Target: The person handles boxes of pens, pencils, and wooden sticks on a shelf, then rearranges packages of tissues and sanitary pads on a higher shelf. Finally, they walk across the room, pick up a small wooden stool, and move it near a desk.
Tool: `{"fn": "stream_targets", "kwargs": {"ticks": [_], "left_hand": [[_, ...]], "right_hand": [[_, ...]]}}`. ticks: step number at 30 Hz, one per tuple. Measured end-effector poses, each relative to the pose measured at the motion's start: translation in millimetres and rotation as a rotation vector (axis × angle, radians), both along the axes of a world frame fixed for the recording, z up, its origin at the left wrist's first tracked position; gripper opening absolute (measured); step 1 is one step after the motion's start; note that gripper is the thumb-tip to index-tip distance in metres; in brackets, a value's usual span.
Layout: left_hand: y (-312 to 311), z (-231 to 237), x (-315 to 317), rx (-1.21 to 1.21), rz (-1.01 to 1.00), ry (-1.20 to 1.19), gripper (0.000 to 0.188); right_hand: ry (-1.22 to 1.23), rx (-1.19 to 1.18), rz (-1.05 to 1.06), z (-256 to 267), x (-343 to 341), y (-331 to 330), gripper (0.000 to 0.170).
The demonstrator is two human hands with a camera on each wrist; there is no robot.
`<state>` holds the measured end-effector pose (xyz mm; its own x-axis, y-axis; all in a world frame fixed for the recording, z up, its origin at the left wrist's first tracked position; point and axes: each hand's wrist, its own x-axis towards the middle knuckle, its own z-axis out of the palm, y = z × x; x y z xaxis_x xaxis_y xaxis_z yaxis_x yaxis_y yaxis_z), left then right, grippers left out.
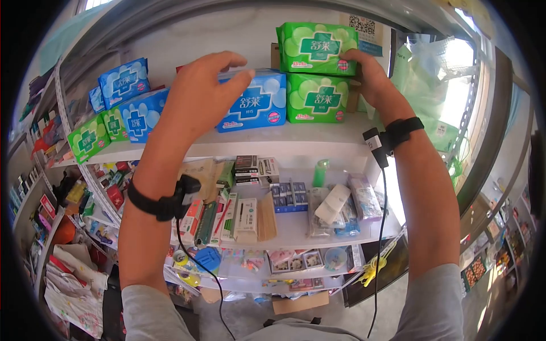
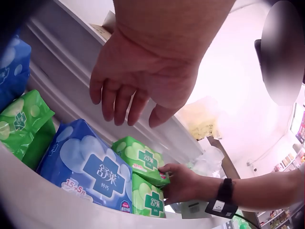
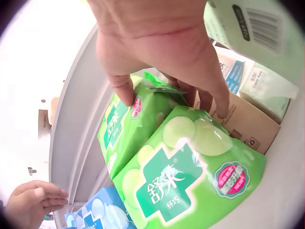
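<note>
See first, as the largest thing, the white upper shelf (image 1: pixel 318 135). At its left part, find a group of other blue and green 舒莱 packs (image 1: pixel 136 122). Toward the right, look at the big blue 舒莱 pack (image 1: pixel 264 105), standing just beside the lower green 舒莱 pack (image 1: pixel 317 98). Find the upper green 舒莱 pack (image 1: pixel 317 49) on top of this lower one, apparently a little past its left edge. Behind these two, in the right wrist view, notice a brown carton (image 3: pixel 250 121).

With the right hand (image 1: pixel 369 74), gripping the upper green 舒莱 pack by its right end: thumb on the printed front, other fingers round toward the back. With the left hand (image 1: pixel 213 91), holding nothing: fingers loosely bent, in the air near the big blue 舒莱 pack.

For good work here, better to pinch lightly, because of the soft-looking wrapping. Align both green fronts before loosening the thumb. Press evenly, not on one corner, to avoid a leaning stack. For a small correction, support the free left end with the left palm, without pushing the blue neighbour. Then draw the right fingers out slowly, so as not to drag the lower pack.
</note>
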<state>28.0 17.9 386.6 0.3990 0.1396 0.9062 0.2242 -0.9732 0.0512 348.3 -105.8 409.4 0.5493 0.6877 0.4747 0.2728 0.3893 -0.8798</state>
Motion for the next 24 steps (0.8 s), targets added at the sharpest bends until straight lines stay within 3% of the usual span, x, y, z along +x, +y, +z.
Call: {"fn": "stream_targets", "kwargs": {"ticks": [5,8,11,19,24], "left_hand": [[15.9,22.8,52.9,0.122,0.189,0.125,0.067],[2.5,34.7,77.4,-0.069,0.161,0.350,0.088],[-10.1,38.1,94.6,-0.107,0.213,0.420,0.095],[-10.9,30.5,110.1,-0.128,0.065,0.304,0.093],[-25.5,30.0,108.1,-0.128,-0.020,0.312,0.088]], "right_hand": [[0.132,-0.044,-0.028,-10.0,-9.2,-0.9,0.061],[0.072,-0.107,-0.033,-15.3,-19.2,-3.9,0.067],[0.028,-0.165,-0.023,-18.2,-30.8,-17.3,0.067],[-0.035,-0.101,-0.081,-22.3,-68.8,-54.1,0.049],[0.003,0.141,-0.037,-37.6,-76.2,-74.4,0.047]]}}
